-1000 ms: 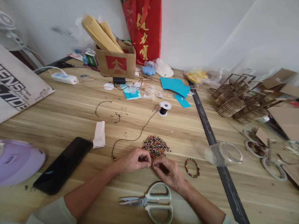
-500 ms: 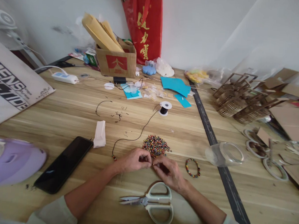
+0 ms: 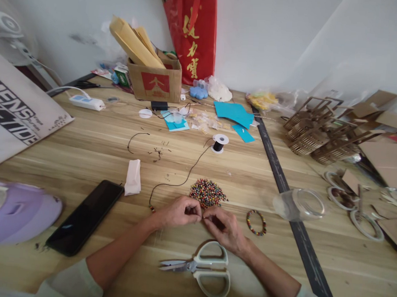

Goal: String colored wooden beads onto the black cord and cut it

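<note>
My left hand (image 3: 180,211) is pinched shut on the black cord (image 3: 186,179), whose end is hidden by the fingers. Facing it, thumb and forefinger of my right hand (image 3: 226,228) close on a tiny bead (image 3: 204,218); the two fingertips almost meet. From a white spool (image 3: 220,141) the cord curves down to my left wrist, with a few threaded beads (image 3: 152,209) showing there. Just beyond the fingers lies a pile of multicoloured beads (image 3: 208,193). A finished-looking beaded bracelet (image 3: 256,223) rests right of my right hand. Scissors (image 3: 194,268) lie nearer me, blades pointing left.
To the left are a black phone (image 3: 85,218), a folded white paper (image 3: 133,177) and a purple device (image 3: 19,213). A clear plastic cup (image 3: 299,205) lies on the right. Blue paper (image 3: 233,114), a cardboard box (image 3: 154,82) and woven baskets (image 3: 309,128) stand farther back.
Both hands keep the same pinched pose, fingertips together. The view has shifted very slightly; nothing on the table has visibly moved.
</note>
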`<state>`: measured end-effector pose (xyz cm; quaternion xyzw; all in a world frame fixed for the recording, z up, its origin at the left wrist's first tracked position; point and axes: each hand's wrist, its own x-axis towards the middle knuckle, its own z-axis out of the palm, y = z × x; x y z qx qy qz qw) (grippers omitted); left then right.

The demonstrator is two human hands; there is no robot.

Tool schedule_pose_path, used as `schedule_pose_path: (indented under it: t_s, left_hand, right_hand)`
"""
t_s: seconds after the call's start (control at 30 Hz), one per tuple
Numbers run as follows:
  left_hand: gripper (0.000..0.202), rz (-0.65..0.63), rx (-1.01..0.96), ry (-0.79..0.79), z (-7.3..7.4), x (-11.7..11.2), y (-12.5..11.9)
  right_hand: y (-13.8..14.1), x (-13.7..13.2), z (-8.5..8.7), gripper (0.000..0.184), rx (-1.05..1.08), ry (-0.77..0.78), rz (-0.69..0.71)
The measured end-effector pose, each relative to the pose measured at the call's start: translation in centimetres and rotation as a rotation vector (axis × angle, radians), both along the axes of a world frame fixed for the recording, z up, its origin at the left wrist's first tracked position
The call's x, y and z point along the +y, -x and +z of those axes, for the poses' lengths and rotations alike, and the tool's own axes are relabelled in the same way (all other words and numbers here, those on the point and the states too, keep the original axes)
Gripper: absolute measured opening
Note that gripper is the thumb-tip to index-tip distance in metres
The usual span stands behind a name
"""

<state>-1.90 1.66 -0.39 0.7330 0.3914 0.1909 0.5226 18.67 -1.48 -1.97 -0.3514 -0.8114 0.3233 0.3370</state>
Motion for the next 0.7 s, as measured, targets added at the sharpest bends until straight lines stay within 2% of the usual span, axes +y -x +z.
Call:
schedule_pose_path:
  t_s: [0.3, 0.7]
  left_hand:
    - [0.006, -0.002, -0.034, 0.007, -0.47, 0.04, 0.13]
    - [0.006, 0.0, -0.023, 0.007, -0.14, 0.01, 0.0]
  right_hand:
    - [-0.01, 0.02, -0.05, 0.009, 0.011, 0.001, 0.009]
    - [0.0, 0.06, -0.16, 0.008, 0.009, 0.002, 0.022]
